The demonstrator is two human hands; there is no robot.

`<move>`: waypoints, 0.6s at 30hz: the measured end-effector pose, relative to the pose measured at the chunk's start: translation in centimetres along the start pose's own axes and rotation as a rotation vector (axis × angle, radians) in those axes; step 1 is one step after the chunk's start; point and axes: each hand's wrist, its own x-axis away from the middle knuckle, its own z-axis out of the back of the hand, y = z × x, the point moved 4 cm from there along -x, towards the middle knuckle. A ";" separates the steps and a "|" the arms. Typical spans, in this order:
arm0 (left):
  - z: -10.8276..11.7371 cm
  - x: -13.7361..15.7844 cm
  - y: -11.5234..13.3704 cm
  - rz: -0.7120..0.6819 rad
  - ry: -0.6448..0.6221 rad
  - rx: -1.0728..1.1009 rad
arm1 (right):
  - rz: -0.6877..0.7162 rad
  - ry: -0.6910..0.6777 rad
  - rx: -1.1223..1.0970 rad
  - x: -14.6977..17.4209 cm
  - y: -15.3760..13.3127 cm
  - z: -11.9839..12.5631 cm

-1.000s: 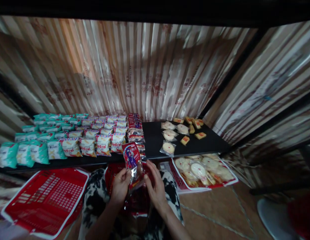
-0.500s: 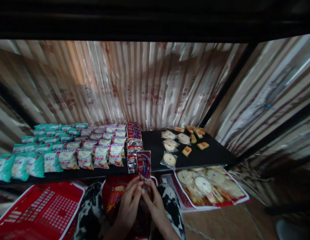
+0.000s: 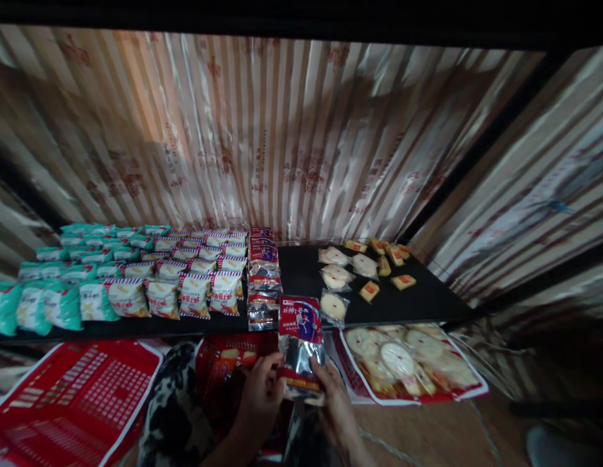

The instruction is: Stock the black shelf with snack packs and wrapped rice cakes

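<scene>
A red and silver snack packet [image 3: 301,347] is held upright before the shelf, its printed front toward me. My right hand [image 3: 336,395] grips the lower right side, thumb across the front. At the lower left edge, my left hand [image 3: 262,392] has its fingers curled against the packet; part of that grip is hidden. Just behind, a row of matching red and silver packets [image 3: 264,272] runs back along the black shelf [image 3: 301,269]. White and red snack bags [image 3: 194,295] stand left of that row.
Teal bags [image 3: 61,305] fill the shelf's left end. Round wrapped crackers [image 3: 333,306] and small yellow packets [image 3: 403,281] lie to the right. Below are a red basket [image 3: 87,395], a basket with orange packs [image 3: 226,366] between my knees, and a cracker-filled basket [image 3: 476,386].
The packet has turned from a narrow angle to face me and moved slightly right. My hands have spread apart to its two sides. The camera view has tilted and shifted a little.
</scene>
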 end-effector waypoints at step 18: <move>1.0 -1.5 2.4 -0.359 0.236 -0.348 | 0.059 -0.156 0.137 -2.0 -2.6 -1.1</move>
